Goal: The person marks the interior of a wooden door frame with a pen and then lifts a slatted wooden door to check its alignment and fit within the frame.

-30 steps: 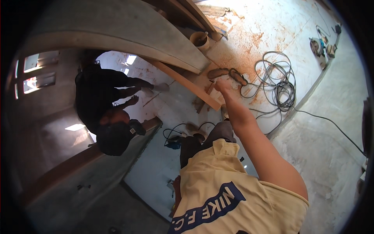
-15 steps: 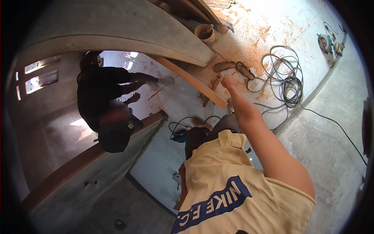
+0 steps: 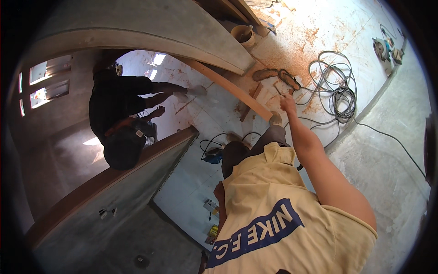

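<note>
My right hand (image 3: 288, 104) is closed around a slim dark tool (image 3: 278, 90), whose kind is too small to make out. It is held out past the near end of a long wooden plank (image 3: 237, 97). My foot (image 3: 276, 119) is at that end of the plank. A shorter wood piece (image 3: 245, 113) lies under the plank, crossing it. Of my left arm (image 3: 220, 194) only a part shows beside my yellow shirt (image 3: 269, 201); the left hand is hidden.
Coiled black cable (image 3: 344, 107) and sandals (image 3: 288, 80) lie on the sawdust-strewn floor. A circular saw (image 3: 381, 49) stands far right, a bucket (image 3: 243, 35) at the back. Another person (image 3: 121, 102) bends beyond a wood-capped low wall (image 3: 109, 185). A blue power tool (image 3: 213, 156) sits near my feet.
My right hand has moved right and slightly nearer, and the slim tool now shows above it. The other person's head has shifted left and slightly up.
</note>
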Action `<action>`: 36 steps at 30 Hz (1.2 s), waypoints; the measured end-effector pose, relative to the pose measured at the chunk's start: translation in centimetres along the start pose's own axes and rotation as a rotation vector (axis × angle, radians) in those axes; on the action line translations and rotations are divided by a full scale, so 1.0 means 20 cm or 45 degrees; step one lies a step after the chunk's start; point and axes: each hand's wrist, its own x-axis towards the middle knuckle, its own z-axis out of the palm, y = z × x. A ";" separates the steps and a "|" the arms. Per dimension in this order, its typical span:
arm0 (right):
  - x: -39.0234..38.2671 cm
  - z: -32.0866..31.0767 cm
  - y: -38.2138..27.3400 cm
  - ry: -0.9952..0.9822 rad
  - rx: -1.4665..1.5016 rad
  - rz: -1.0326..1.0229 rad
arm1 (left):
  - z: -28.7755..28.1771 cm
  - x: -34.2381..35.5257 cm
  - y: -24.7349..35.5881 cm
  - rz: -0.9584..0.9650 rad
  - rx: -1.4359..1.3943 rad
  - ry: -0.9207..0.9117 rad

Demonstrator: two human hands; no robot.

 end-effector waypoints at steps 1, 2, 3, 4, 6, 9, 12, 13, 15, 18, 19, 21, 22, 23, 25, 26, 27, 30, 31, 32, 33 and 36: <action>-0.03 -0.02 0.07 -0.023 0.078 0.069 | 0.02 0.04 -0.06 0.038 0.040 0.025; -0.05 -0.03 0.14 -0.043 0.153 0.139 | 0.03 0.09 -0.08 0.082 0.071 0.066; -0.09 -0.03 0.26 -0.068 0.247 0.255 | 0.01 0.09 0.05 0.085 0.066 0.051; -0.13 -0.03 0.38 -0.088 0.343 0.373 | -0.01 0.07 0.18 0.084 -0.220 0.173; -0.22 -0.11 0.66 0.022 0.471 0.583 | -0.08 0.16 0.48 0.127 -0.503 0.235; -0.38 -0.15 0.66 -0.062 0.327 0.539 | -0.12 0.29 0.43 -0.140 -0.573 0.273; -0.48 -0.18 0.67 -0.078 0.188 0.602 | -0.11 0.38 0.47 -0.184 -0.749 0.214; -0.51 -0.17 0.64 -0.061 0.257 0.707 | -0.12 0.38 0.50 -0.169 -0.686 0.159; -0.48 -0.20 0.75 -0.126 0.141 0.622 | -0.08 0.42 0.59 0.006 -0.438 0.206; -0.36 -0.25 1.05 -0.201 -0.270 0.177 | -0.02 0.44 0.75 0.095 -0.412 0.129; -0.36 -0.25 0.97 -0.112 0.034 0.343 | -0.02 0.41 0.73 0.017 -0.422 0.188; -0.36 -0.30 0.79 0.078 0.289 0.411 | -0.02 0.38 0.70 -0.081 -0.443 0.030; -0.36 -0.32 0.72 0.177 0.255 0.297 | -0.02 0.36 0.66 -0.126 -0.465 0.069; -0.26 -0.43 0.80 0.210 0.172 0.158 | -0.01 0.36 0.69 -0.049 -0.468 0.021; -0.23 -0.48 0.65 0.221 0.285 0.227 | 0.02 0.31 0.57 -0.044 -0.455 0.033; -0.21 -0.55 0.60 0.243 0.297 0.190 | 0.06 0.31 0.54 -0.007 -0.381 0.167; -0.26 -0.56 0.47 0.188 0.396 0.244 | 0.09 0.28 0.47 0.001 -0.286 0.321; -0.30 -0.68 0.35 0.202 0.574 0.312 | 0.10 0.27 0.51 -0.436 -0.930 0.105; -0.31 -0.73 0.37 0.258 0.651 0.262 | 0.11 0.24 0.53 -0.432 -0.950 0.097; -0.32 -0.75 0.36 0.307 0.731 0.211 | 0.12 0.22 0.53 -0.464 -1.136 0.056; -0.40 -0.75 0.25 0.312 0.701 0.145 | 0.10 0.19 0.50 -0.510 -1.316 0.042; -0.66 -0.80 0.03 0.612 0.707 -0.104 | -0.05 0.16 0.53 -0.653 -1.591 -0.060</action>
